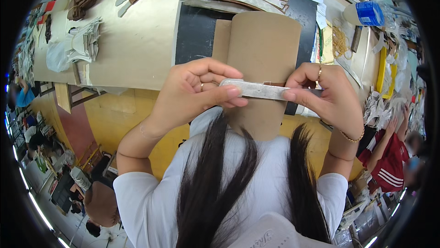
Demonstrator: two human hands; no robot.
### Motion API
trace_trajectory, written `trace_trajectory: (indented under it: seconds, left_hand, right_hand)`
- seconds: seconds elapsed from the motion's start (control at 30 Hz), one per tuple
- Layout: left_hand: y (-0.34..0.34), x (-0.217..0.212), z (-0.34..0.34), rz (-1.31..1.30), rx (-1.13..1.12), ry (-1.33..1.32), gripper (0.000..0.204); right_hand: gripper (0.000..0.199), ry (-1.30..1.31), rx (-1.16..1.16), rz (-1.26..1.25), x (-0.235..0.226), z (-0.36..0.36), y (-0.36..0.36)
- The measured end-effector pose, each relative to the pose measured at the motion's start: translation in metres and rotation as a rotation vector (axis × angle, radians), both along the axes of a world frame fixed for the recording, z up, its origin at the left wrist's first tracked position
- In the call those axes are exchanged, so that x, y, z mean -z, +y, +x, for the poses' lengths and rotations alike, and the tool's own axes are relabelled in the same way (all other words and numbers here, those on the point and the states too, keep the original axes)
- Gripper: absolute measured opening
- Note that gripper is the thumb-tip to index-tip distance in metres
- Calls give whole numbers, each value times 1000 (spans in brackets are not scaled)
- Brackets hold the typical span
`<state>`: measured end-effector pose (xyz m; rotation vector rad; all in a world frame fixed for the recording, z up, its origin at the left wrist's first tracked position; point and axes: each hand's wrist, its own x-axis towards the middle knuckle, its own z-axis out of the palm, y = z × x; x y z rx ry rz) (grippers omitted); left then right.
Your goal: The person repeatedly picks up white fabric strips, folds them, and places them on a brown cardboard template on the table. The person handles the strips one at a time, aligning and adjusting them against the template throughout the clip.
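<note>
Two hands are closed on a long flat silvery metal strip (266, 90): the left hand (197, 93) is pinched at its nine-o'clock end, the right hand (327, 96) at three o'clock. The step is judged to be fitting a brown leather piece (274, 84) against it; steady alignment is called for next.

Both bare forearms rise from the lower edge, elbows bent and set wide, wrists brought in toward each other at chest height. The left hand (197, 90) is curled, its thumb pressed flat along the top and its fingers (215, 71) folded over behind. The right hand (332, 94) mirrors it, thumb stretched inward, fingers bent in a pinch, a ring and a thin bracelet showing.
</note>
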<state>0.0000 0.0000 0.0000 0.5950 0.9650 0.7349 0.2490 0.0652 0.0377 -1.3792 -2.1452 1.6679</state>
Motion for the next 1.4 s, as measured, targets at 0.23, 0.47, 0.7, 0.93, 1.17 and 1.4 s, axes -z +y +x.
trace_trajectory:
  seconds: [0.23, 0.47, 0.7, 0.93, 1.17, 1.4]
  left_hand:
    - [-3, 5, 2, 22, -41, -1, 20]
    - [-5, 15, -2, 62, -26, -34, 20]
    - [-3, 22, 1, 20, -101, -73, 25]
    - [-2, 34, 1, 14, -122, -141, 34]
    - [-2, 42, 5, 50, -147, -80, 39]
    - [-2, 43, 5, 68, -130, -66, 38]
  right_hand:
    - [20, -37, -14, 9, 2, -1, 2]
    - [20, -111, -45, 16, 1, -4, 6]
    - [21, -127, -22, -27, 0, -8, 6]
    - [20, -99, 6, -50, 2, -8, 5]
    - [21, -114, 11, -17, 4, -8, 3]
    - [27, -218, 8, 27, 4, -6, 6]
